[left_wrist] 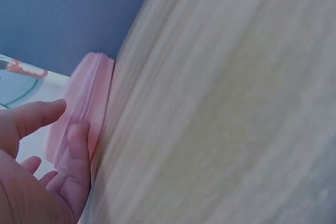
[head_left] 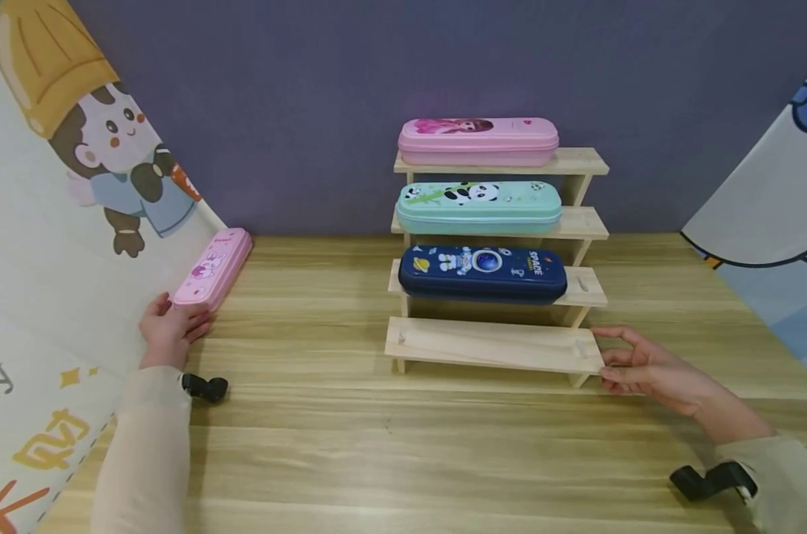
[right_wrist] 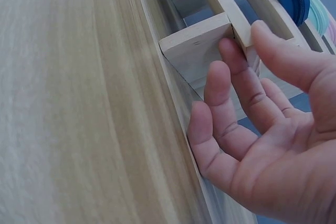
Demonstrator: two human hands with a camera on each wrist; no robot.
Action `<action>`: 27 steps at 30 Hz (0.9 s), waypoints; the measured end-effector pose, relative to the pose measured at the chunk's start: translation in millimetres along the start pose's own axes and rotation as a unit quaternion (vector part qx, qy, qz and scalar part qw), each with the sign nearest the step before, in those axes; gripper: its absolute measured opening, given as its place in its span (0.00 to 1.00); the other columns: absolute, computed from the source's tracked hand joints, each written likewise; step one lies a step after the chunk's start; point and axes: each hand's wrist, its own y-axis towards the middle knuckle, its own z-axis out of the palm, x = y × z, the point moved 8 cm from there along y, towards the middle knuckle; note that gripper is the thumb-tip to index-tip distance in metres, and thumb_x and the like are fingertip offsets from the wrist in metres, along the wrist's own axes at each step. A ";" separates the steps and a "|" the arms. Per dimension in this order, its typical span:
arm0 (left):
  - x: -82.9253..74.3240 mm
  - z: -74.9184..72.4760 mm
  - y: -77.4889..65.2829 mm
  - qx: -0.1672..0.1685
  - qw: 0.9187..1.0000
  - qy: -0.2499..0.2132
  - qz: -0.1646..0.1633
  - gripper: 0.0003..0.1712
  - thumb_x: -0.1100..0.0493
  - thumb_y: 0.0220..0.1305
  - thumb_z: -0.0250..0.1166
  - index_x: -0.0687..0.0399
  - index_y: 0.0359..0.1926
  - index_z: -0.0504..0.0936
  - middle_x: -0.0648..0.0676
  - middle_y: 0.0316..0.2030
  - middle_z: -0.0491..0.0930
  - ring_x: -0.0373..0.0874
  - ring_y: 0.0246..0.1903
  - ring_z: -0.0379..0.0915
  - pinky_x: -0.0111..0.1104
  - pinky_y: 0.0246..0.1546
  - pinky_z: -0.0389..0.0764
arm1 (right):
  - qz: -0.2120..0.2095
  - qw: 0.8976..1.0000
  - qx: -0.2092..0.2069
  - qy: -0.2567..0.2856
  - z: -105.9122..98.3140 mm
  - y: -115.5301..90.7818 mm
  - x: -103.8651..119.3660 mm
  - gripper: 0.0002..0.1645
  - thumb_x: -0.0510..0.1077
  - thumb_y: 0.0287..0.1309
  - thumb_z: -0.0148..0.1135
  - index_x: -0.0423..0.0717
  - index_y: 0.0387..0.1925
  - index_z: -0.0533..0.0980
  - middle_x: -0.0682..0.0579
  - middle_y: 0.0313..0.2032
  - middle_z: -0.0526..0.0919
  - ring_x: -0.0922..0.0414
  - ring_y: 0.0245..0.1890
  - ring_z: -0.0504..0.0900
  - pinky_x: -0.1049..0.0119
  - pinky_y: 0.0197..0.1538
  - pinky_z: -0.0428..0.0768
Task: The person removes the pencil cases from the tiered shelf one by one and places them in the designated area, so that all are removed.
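A pink pencil case (head_left: pixel 215 271) with a cartoon print lies on the table by the left backdrop. My left hand (head_left: pixel 173 326) is at its near end; in the left wrist view thumb and forefinger are apart, close to its zipped side (left_wrist: pixel 86 103). At right of centre stands a stepped wooden rack (head_left: pixel 497 346). My right hand (head_left: pixel 664 378) holds the right end of its lowest step, with thumb and forefinger on either side of the board (right_wrist: pixel 233 17) in the right wrist view. The other fingers are loosely bent beside the end support (right_wrist: pixel 197 45).
On the rack's upper steps lie a navy space-print pencil case (head_left: pixel 482 276), a mint panda one (head_left: pixel 478 209) and a pink one with a girl print (head_left: pixel 478 142). A dark backdrop (head_left: pixel 297 111) rises behind the wooden table (head_left: pixel 350 445); printed cloths flank both sides.
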 end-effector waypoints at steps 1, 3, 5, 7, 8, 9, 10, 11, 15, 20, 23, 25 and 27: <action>-0.9 -0.6 -2.0 -0.002 1.000 0.000 0.003 0.56 0.77 0.58 0.66 0.37 0.78 0.51 0.48 0.69 0.59 0.42 0.23 0.84 0.34 0.25 0.87 | 0.000 1.000 0.000 0.001 0.2 0.2 -0.3 0.36 0.25 0.71 0.45 0.68 0.66 0.64 0.52 0.45 0.83 0.56 0.39 0.83 0.63 0.44 0.85; -3.1 -1.6 -5.6 -0.004 1.000 0.000 0.013 0.56 0.76 0.57 0.67 0.36 0.77 0.51 0.46 0.72 0.55 0.40 0.23 0.82 0.33 0.23 0.87 | 0.000 1.000 0.000 0.003 0.4 0.4 -0.8 0.36 0.25 0.71 0.45 0.68 0.66 0.64 0.52 0.45 0.83 0.56 0.39 0.83 0.63 0.43 0.86; -6.3 -1.9 -8.7 -0.003 1.000 0.004 0.023 0.56 0.74 0.57 0.70 0.36 0.77 0.51 0.43 0.74 0.50 0.38 0.24 0.80 0.30 0.23 0.86 | 0.001 1.000 0.000 0.004 0.5 0.6 -1.1 0.36 0.25 0.71 0.45 0.68 0.66 0.64 0.52 0.45 0.83 0.56 0.39 0.83 0.63 0.43 0.85; -10.0 -0.8 -11.2 -0.003 0.999 0.013 0.034 0.56 0.71 0.57 0.71 0.35 0.77 0.52 0.41 0.76 0.47 0.37 0.25 0.79 0.28 0.24 0.85 | 0.001 1.000 0.000 0.004 0.4 0.8 -0.9 0.36 0.26 0.71 0.45 0.68 0.66 0.64 0.52 0.45 0.83 0.56 0.39 0.83 0.63 0.43 0.85; -12.0 0.3 -12.2 -0.003 0.999 0.014 0.039 0.56 0.70 0.57 0.72 0.34 0.77 0.52 0.41 0.76 0.47 0.37 0.25 0.78 0.28 0.24 0.84 | 0.001 1.000 0.000 0.003 0.2 0.9 -0.6 0.36 0.26 0.71 0.45 0.68 0.66 0.64 0.52 0.45 0.83 0.56 0.39 0.83 0.63 0.43 0.85; -14.0 1.6 -13.5 -0.003 0.999 0.019 0.044 0.56 0.69 0.57 0.72 0.34 0.77 0.52 0.40 0.76 0.47 0.36 0.26 0.78 0.27 0.25 0.84 | 0.000 1.000 0.000 0.003 0.1 0.9 -0.3 0.36 0.26 0.71 0.45 0.68 0.66 0.64 0.52 0.45 0.83 0.56 0.39 0.83 0.63 0.43 0.85; -16.0 4.0 -14.9 -0.002 0.999 0.022 0.049 0.56 0.69 0.57 0.72 0.34 0.77 0.52 0.40 0.76 0.47 0.36 0.27 0.77 0.26 0.25 0.84 | 0.000 1.000 0.000 0.003 0.0 0.9 0.0 0.36 0.26 0.71 0.45 0.68 0.66 0.64 0.52 0.45 0.83 0.56 0.39 0.83 0.63 0.43 0.85; -17.6 7.2 -16.6 0.000 0.998 0.021 0.054 0.56 0.70 0.56 0.72 0.34 0.77 0.52 0.41 0.76 0.47 0.36 0.27 0.77 0.26 0.26 0.84 | 0.001 1.000 0.000 0.003 -0.2 0.9 0.2 0.36 0.26 0.71 0.45 0.68 0.66 0.64 0.52 0.45 0.83 0.56 0.39 0.83 0.63 0.43 0.85; -23.4 24.7 -26.5 0.024 0.997 0.008 0.072 0.57 0.72 0.56 0.71 0.35 0.78 0.51 0.44 0.76 0.48 0.35 0.26 0.79 0.26 0.28 0.85 | 0.002 1.000 0.003 0.005 0.1 0.8 0.4 0.36 0.25 0.71 0.45 0.68 0.66 0.63 0.52 0.45 0.83 0.56 0.39 0.83 0.63 0.44 0.85; -26.8 53.9 -41.2 0.079 0.992 -0.007 0.094 0.56 0.73 0.58 0.69 0.39 0.78 0.50 0.48 0.77 0.49 0.37 0.23 0.82 0.26 0.19 0.84 | 0.003 1.000 0.004 0.004 0.0 0.7 -0.1 0.36 0.25 0.71 0.44 0.68 0.66 0.63 0.52 0.44 0.82 0.56 0.39 0.83 0.62 0.44 0.86; -26.1 70.5 -50.6 0.110 0.989 0.006 0.101 0.54 0.72 0.61 0.67 0.40 0.78 0.48 0.48 0.77 0.50 0.36 0.24 0.82 0.26 0.17 0.82 | 0.004 1.000 0.003 0.004 -0.6 0.9 -0.4 0.36 0.26 0.71 0.44 0.68 0.66 0.63 0.52 0.44 0.82 0.56 0.39 0.83 0.62 0.44 0.86; -24.9 81.1 -57.4 0.128 0.986 0.015 0.109 0.54 0.71 0.61 0.67 0.42 0.79 0.47 0.49 0.76 0.51 0.36 0.24 0.83 0.25 0.17 0.82 | 0.005 1.000 0.002 0.004 -0.9 1.0 -0.5 0.36 0.26 0.71 0.45 0.68 0.66 0.63 0.52 0.44 0.83 0.56 0.39 0.83 0.62 0.44 0.86; -22.7 91.8 -65.1 0.149 0.982 0.025 0.115 0.55 0.70 0.61 0.69 0.44 0.79 0.46 0.49 0.76 0.52 0.36 0.25 0.83 0.26 0.18 0.82 | 0.005 1.000 0.004 0.007 -0.9 1.0 -0.7 0.36 0.25 0.71 0.45 0.68 0.66 0.63 0.52 0.45 0.83 0.56 0.39 0.83 0.62 0.44 0.86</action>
